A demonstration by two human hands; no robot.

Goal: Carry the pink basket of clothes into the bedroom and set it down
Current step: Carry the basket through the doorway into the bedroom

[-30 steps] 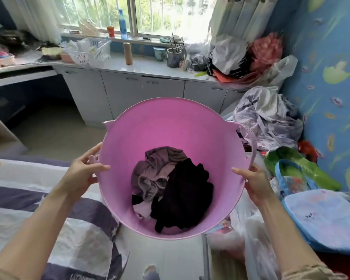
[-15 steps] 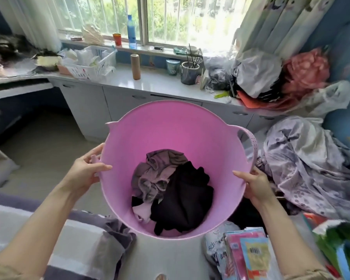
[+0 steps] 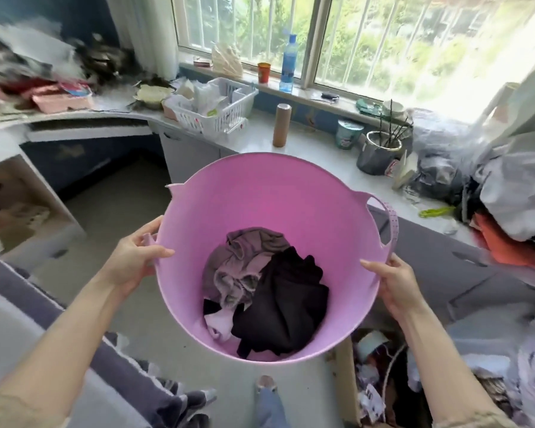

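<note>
The pink basket (image 3: 269, 199) is held up in front of me, above the floor, its opening tilted toward me. Inside lie the clothes (image 3: 266, 291): a grey-mauve garment, a black one and a pale piece at the bottom. My left hand (image 3: 133, 257) grips the rim at the left handle, thumb inside the rim. On the opposite side, my right hand (image 3: 393, 282) holds the rim just below the right handle.
A white counter (image 3: 315, 149) with cabinets runs under the window, bearing a white crate (image 3: 217, 109), a brown bottle (image 3: 281, 125) and a metal pot (image 3: 379, 152). Piled clothes (image 3: 507, 193) fill the right. A striped bed (image 3: 74, 350) lies at lower left, a cluttered box (image 3: 380, 381) at lower right.
The view has swung left and nearer to the counter; the blue wall and bags on the right have left the frame. Both hands keep the same hold on the basket.
</note>
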